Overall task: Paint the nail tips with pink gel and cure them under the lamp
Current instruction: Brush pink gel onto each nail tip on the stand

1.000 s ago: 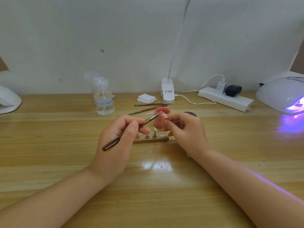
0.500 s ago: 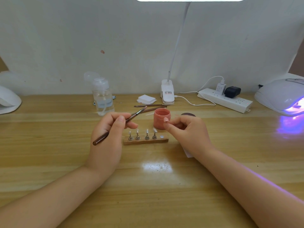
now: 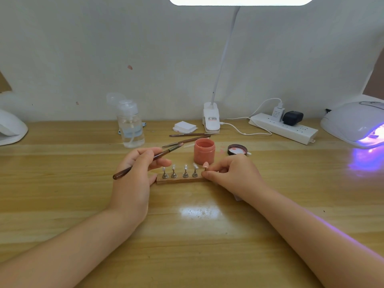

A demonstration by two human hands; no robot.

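My left hand (image 3: 133, 179) grips a brown brush (image 3: 145, 162), its pink-tipped bristles pointing up and right, clear of the tips. A small wooden stand (image 3: 178, 180) lies between my hands and carries several clear nail tips (image 3: 179, 170) on metal holders. My right hand (image 3: 232, 173) pinches the holder of a pink-painted nail tip (image 3: 205, 165) at the stand's right end. The open pink gel jar (image 3: 204, 151) stands just behind the stand, its lid (image 3: 237, 150) to the right. The curing lamp (image 3: 355, 123) glows violet at the far right.
Two more brushes (image 3: 188, 138) lie behind the jar. A clear pump bottle (image 3: 131, 125) stands at the back left, white pads (image 3: 185, 127) and a clip desk lamp (image 3: 211, 119) at the back middle, a power strip (image 3: 284, 128) to the right. A white object (image 3: 10, 127) sits far left.
My hands have moved apart and come down. The brush has left the nail tip and swung left. My right hand has carried the pink tip down to the stand's right end.
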